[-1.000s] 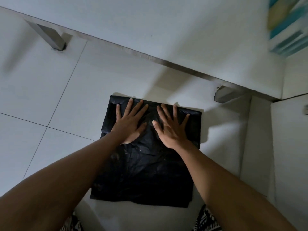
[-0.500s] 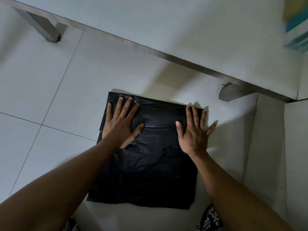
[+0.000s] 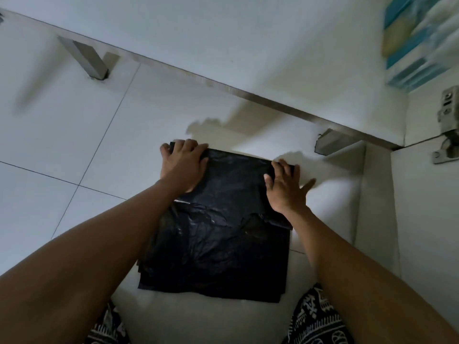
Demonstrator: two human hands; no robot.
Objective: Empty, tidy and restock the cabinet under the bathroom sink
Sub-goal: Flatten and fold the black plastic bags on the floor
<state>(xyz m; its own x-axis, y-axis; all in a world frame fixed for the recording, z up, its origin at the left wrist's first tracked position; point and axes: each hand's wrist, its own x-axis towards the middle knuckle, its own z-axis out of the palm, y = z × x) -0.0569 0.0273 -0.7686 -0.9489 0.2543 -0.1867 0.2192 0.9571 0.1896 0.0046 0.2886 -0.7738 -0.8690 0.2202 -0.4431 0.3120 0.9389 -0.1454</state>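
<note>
Fingers [image 3: 190, 145] of left hand [image 3: 183, 165] and right hand [image 3: 285, 188] curled round, gripping, the upper corners of the black bag [image 3: 218, 244], mid-frame on the floor [image 3: 74, 120].

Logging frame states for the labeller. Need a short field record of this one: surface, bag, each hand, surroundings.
surface: white tiled floor
item: black plastic bag, lying flat on the floor, crinkled
left: left hand at the bag's far-left corner, fingers curled over its edge
right: right hand at the far-right corner, little finger splayed; grip unclear
beyond bag: white cabinet standing on metal legs
far right: metal hinge
</note>
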